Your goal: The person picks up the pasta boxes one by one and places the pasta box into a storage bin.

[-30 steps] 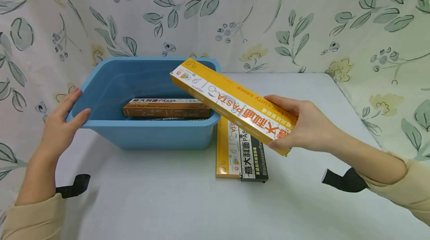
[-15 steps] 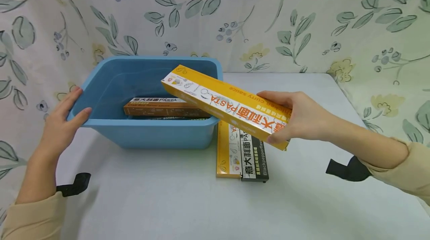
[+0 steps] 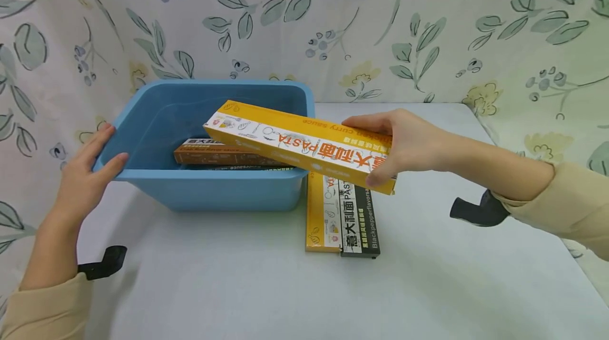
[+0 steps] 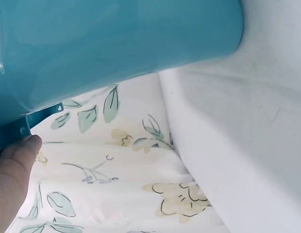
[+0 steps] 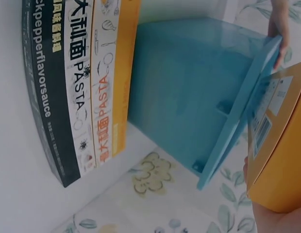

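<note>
One tilted yellow carton (image 3: 295,141) seemed light and stiff. Right hand (image 3: 408,141) suitably gripped its end; left hand (image 3: 88,168) gripped the tub rim (image 3: 214,174).

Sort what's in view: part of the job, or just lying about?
Job, apparently:
yellow curry pasta box in right hand
blue bin, left hand on it
inside: brown pasta box, dark box
probably black pepper pasta box, loose yellow pasta box

Just there:
floral cloth
white tabletop
</note>
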{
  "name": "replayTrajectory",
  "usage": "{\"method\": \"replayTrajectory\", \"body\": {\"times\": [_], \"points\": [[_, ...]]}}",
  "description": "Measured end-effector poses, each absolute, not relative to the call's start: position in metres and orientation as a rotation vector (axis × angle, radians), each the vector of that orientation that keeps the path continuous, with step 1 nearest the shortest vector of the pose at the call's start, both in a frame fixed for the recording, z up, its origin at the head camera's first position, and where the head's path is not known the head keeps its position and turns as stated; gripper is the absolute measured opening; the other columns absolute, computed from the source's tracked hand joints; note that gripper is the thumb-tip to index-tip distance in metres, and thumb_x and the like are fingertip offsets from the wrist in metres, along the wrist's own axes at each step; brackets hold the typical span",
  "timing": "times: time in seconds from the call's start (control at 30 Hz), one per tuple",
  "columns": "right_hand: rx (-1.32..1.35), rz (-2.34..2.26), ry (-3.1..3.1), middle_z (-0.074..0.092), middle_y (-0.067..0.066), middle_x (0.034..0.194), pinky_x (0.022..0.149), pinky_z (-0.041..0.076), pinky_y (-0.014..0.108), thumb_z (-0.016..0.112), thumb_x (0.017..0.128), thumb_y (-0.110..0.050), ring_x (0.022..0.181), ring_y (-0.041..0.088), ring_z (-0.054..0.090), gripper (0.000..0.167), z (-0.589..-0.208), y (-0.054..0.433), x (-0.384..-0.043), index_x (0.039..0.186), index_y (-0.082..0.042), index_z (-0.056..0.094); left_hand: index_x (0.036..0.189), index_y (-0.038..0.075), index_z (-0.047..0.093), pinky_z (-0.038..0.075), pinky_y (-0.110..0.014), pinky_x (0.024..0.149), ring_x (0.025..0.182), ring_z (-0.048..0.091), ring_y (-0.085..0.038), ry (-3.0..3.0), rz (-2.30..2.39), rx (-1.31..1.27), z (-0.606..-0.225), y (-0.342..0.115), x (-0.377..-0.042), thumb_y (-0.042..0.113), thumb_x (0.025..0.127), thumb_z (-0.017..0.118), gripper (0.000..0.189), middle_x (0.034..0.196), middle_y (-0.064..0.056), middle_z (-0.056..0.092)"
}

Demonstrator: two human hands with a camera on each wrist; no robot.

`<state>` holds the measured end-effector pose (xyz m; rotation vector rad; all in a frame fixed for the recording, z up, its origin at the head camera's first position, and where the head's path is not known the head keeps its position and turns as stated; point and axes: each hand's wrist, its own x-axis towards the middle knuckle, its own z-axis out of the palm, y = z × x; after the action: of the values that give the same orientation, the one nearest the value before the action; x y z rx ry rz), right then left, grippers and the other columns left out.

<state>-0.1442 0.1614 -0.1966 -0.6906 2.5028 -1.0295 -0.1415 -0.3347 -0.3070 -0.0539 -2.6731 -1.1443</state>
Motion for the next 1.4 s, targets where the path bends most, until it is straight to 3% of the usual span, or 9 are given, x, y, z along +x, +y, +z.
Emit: {"method": "replayTrajectory", "body": {"times": [1.4], "points": [[-0.958,-0.808,2.416,0.057,0.001,0.132,0.091,0.046,0.032,0.08,0.063,-0.014,0.109,0.018,0.05,0.091,-0.189,0.076,-0.195,0.146,-0.004,0.043,0.157,0.017,0.013,0.01,-0.08,0.095,0.142,0.005,-0.051,-2.686,-1.134,-0.023,-0.307,-0.332,-0.141,0.033,0.098,0.047,0.07,0.162,-0.009,0.006]]}}
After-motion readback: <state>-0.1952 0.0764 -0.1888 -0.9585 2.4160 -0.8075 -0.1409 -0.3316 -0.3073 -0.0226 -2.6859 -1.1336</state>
